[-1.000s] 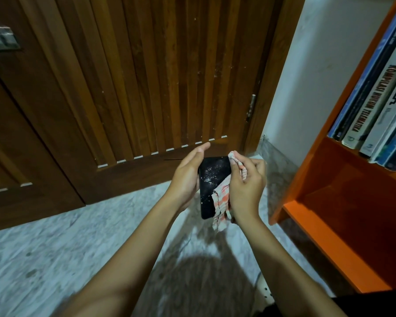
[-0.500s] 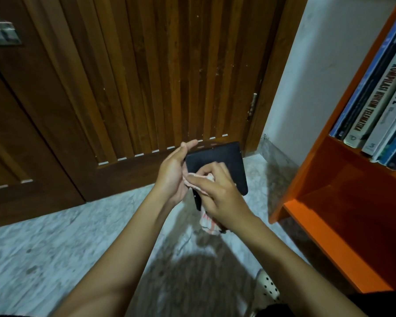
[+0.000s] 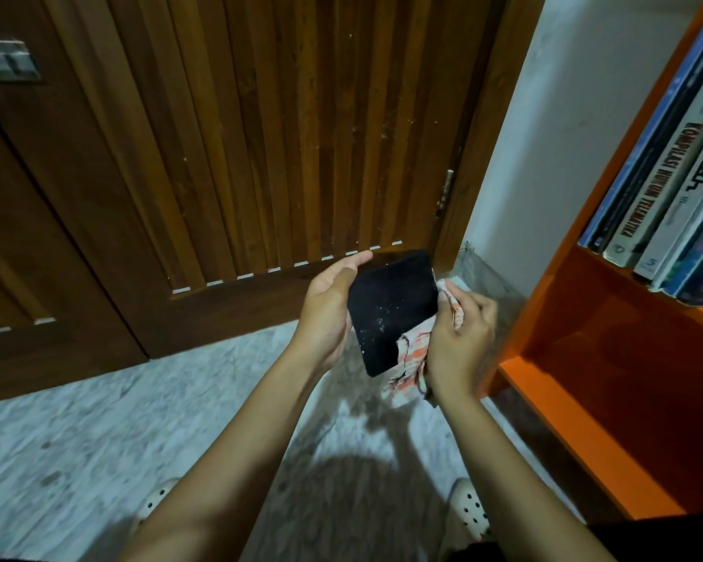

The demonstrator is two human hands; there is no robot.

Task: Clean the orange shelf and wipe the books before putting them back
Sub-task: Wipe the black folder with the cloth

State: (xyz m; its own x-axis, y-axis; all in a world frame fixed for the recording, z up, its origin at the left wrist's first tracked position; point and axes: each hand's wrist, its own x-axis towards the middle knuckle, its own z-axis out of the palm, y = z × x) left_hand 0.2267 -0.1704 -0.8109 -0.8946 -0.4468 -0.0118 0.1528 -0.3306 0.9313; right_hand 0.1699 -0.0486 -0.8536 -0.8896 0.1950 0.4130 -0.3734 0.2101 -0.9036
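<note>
The light is dim and warm, coming from behind me. My shadow (image 3: 354,492) pools on the marble floor (image 3: 78,419), which smears with blur near left. The wide lens bends the wooden door (image 3: 260,135) and the orange shelf (image 3: 565,399).

Both bare arms reached forward, close together, with the hands nearly meeting. The left hand (image 3: 328,314) held the black book (image 3: 390,310) by its left side, with the thumb stretched out along the top edge. The right hand (image 3: 459,342) was at the book's right side, with its fingers (image 3: 479,313) curled tight round the cloth (image 3: 412,354).
</note>
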